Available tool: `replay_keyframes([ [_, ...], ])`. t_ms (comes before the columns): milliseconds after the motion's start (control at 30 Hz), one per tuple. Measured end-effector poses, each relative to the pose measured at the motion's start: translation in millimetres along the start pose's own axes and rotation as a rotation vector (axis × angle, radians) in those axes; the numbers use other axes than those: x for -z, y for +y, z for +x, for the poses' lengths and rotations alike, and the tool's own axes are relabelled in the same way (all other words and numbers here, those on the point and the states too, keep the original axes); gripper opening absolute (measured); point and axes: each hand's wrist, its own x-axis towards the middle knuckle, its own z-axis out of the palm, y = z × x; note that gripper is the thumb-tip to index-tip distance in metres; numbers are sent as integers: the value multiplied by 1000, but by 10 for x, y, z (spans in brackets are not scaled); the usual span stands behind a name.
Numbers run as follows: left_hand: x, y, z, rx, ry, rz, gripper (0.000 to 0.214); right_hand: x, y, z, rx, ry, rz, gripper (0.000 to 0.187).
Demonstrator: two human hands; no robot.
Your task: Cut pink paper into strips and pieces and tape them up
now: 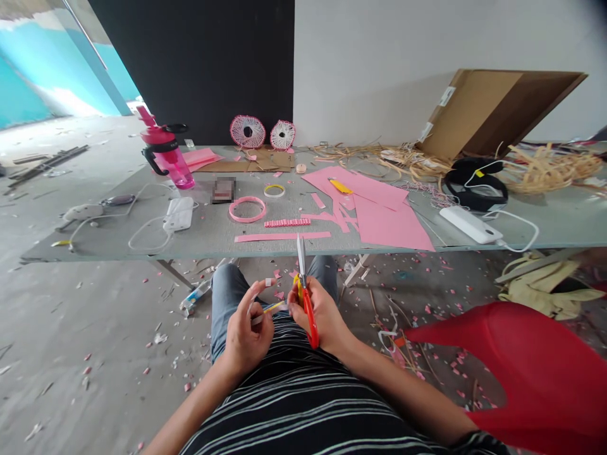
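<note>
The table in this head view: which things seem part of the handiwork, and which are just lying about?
Probably in use:
- scissors, in the right hand
- pink ring
- pleated pink strip
- pink sheets
- tape roll
- yellow cutter

Probably just lying about:
- pink bottle
- white power bank
- cardboard box

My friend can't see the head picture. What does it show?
The right hand grips red-and-yellow scissors, and the left hand a thin strip. Beyond them, a table bears a pink paper ring, pink paper sheets and a pink water bottle.
</note>
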Motion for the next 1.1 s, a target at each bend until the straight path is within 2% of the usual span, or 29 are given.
replay_keyframes([
  [100,-37,67,23,111,-50,-157,66,16,-11,47,34,-29,-67,29],
  [267,-92,143,126,412,-163,-504,70,65,-41,168,58,-67,-140,23],
  [467,-117,80,177,633,-87,-704,61,117,-109,218,162,-204,-289,26],
  [667,-176,82,177,685,-144,-689,55,141,-198,198,244,-363,-449,32],
  [800,-199,131,179,698,-160,-667,52,167,-145,198,282,-396,-566,34],
  [933,-178,128,188,680,-147,-722,56,173,-93,208,275,-361,-522,35],
  [1100,-133,144,224,734,-58,-732,63,250,-93,180,139,-185,-448,33],
])
